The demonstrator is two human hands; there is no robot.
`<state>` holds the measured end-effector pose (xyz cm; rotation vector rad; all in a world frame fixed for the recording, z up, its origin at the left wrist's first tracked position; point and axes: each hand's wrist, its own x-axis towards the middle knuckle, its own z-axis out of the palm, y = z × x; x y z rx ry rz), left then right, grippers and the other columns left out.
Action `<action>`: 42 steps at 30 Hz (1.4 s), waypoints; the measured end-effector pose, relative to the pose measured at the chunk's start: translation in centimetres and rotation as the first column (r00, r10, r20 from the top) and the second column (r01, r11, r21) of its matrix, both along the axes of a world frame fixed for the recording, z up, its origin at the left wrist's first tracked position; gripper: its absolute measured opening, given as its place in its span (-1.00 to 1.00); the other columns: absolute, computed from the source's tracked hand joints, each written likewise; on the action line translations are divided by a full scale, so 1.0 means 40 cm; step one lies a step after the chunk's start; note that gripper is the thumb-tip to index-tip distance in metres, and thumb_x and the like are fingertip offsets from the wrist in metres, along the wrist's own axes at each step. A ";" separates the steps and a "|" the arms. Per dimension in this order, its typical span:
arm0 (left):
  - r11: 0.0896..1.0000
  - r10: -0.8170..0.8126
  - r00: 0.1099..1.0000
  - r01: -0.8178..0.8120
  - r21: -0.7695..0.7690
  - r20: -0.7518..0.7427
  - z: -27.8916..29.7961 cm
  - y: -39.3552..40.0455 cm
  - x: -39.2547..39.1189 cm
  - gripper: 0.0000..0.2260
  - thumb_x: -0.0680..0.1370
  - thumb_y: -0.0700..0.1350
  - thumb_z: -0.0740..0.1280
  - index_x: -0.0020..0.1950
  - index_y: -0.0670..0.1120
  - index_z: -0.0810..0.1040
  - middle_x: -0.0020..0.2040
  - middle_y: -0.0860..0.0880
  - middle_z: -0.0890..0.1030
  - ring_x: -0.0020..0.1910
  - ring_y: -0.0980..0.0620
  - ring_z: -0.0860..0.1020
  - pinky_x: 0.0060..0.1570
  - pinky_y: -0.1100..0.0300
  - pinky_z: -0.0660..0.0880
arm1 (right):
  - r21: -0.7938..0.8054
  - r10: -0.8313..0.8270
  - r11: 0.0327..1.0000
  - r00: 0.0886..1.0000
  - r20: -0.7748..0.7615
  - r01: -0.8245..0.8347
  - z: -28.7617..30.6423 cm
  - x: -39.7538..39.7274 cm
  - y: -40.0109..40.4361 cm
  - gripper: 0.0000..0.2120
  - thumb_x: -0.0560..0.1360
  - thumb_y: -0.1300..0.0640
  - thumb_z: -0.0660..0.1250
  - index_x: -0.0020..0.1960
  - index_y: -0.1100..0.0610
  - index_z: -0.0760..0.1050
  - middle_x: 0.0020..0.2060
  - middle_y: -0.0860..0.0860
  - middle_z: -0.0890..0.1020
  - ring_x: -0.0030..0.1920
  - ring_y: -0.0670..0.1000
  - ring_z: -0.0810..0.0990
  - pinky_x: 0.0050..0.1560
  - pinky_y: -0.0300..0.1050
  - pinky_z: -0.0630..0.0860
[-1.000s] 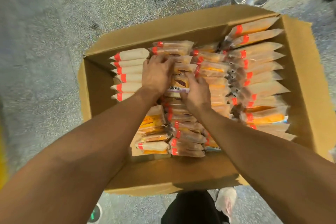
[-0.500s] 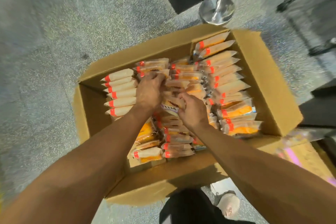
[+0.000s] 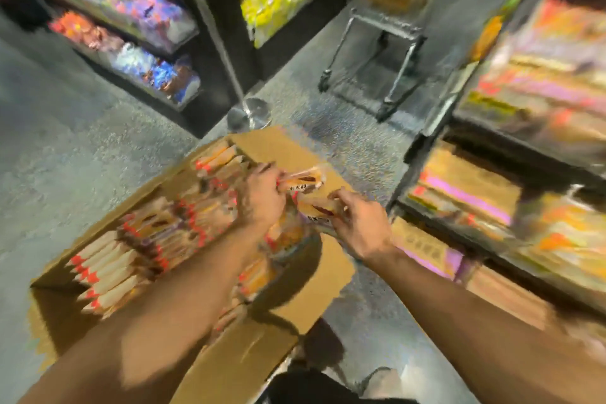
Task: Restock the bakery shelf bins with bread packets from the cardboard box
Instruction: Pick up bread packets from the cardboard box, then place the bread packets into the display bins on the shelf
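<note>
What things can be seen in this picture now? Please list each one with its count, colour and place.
cardboard box: one, brown, open on the floor at lower left.
bread packets in the box: many, too blurred to count, pale with red-orange ends, packed in rows.
held bread packets: at least two, clear wrap with a dark filling, above the box's right edge.
post base: one, shiny metal, on the floor behind the box.
cart: one, grey metal, on wheels, top centre.
shelves: several, dark frames with colourful blurred goods, at left, top and right.
floor: grey, speckled.
left hand: grips a packet.
right hand: pinches a packet.
</note>
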<state>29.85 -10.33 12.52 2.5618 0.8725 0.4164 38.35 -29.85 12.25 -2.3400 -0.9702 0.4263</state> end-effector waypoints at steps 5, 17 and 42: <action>0.985 -0.169 0.979 0.172 -0.019 0.112 0.111 -0.239 0.243 -0.82 0.42 -0.20 0.46 -0.04 0.01 0.59 -0.13 -0.03 0.59 -0.10 -0.14 0.55 -0.10 0.05 0.48 | 0.073 -0.211 0.976 0.971 0.113 0.203 0.134 0.161 -0.307 -0.63 0.39 0.17 0.42 0.17 -0.05 0.52 0.03 0.04 0.68 0.06 0.16 0.63 0.01 0.02 0.56; 0.918 -0.388 0.869 0.395 0.044 0.308 0.358 -0.568 0.766 -0.87 0.50 -0.12 0.44 0.03 0.01 0.62 -0.06 0.00 0.58 -0.04 -0.08 0.56 -0.08 0.07 0.43 | 0.222 -0.613 0.790 0.745 0.264 0.571 0.353 0.495 -0.667 -0.66 0.41 0.16 0.46 0.16 -0.04 0.56 0.01 -0.02 0.69 0.01 0.11 0.62 -0.09 -0.10 0.46; 0.720 -0.607 0.794 0.563 0.406 -0.023 0.293 -0.503 1.154 -0.65 0.49 -0.22 0.40 0.25 0.00 0.54 0.14 -0.03 0.55 0.14 -0.13 0.47 -0.10 0.01 0.48 | 0.024 -0.633 0.668 0.551 0.545 0.744 0.317 0.917 -0.598 -0.70 0.52 0.24 0.37 0.24 0.10 0.49 0.15 0.04 0.57 0.14 0.09 0.48 0.14 -0.03 0.45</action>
